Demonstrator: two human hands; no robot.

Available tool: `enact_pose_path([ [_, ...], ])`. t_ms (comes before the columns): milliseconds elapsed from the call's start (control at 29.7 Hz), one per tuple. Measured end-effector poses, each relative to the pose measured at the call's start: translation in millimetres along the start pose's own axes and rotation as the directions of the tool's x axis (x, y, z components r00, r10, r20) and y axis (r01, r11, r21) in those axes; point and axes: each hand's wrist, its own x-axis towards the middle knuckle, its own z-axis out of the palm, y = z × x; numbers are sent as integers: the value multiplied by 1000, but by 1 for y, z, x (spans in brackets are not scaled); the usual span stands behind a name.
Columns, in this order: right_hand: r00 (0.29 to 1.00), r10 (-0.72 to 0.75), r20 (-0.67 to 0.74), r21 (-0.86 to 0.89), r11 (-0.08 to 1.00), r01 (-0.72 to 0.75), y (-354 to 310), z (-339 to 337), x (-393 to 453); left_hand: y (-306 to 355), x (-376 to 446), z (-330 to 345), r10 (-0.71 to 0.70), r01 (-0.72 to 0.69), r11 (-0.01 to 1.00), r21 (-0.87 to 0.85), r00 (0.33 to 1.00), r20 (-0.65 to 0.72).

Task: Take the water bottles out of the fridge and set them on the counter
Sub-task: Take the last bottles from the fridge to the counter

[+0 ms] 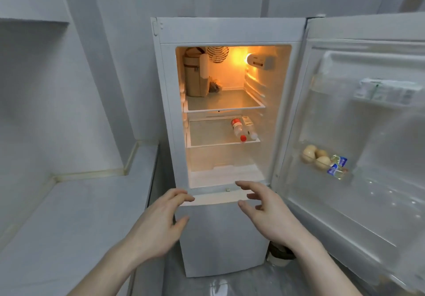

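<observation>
Both hands hover low in the frame before the fridge (220, 238), fingers spread wide and holding nothing. The left hand (158, 224) has its fingertips (184, 198) at the ledge under the open compartment; whether they touch it is unclear. The right hand (269, 215) reaches toward the same ledge. At centre frame, two bottles (241, 128) lie side by side on the middle shelf (207, 137), caps toward the camera, one red. The door (368, 180) swings open at right, with eggs (316, 156) in its rack. The counter (69, 215) fills lower left
</observation>
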Motion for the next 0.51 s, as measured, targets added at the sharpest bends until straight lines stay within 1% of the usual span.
enact_pose_path([
  [169,997,16,-79,0,1000,-16,20,-17,58,3,86,12,73,-73,997,-4,997,31],
  [236,996,41,-85,34,999,-38,37,-20,85,-1,124,26,69,-69,998,-16,995,68],
  [303,995,27,-99,27,999,-24,45,-24,109,-4,153,32,81,-81,997,0,993,86],
  [337,995,53,-86,34,998,-50,45,-23,108,-2,155,34,58,-57,998,-6,991,117],
  [371,995,38,-89,51,998,-33,67,-34,151,-8,207,49,59,-58,998,-12,991,117],
  [405,996,50,-80,40,998,-47,70,-33,153,-9,213,53,42,-41,999,-11,989,140],
  [438,995,32,-96,29,999,-30,74,-36,170,-11,232,55,40,-41,999,7,989,139],
  [506,995,45,-89,40,998,-42,85,-38,192,-12,264,65,12,-16,1000,17,984,177],
])
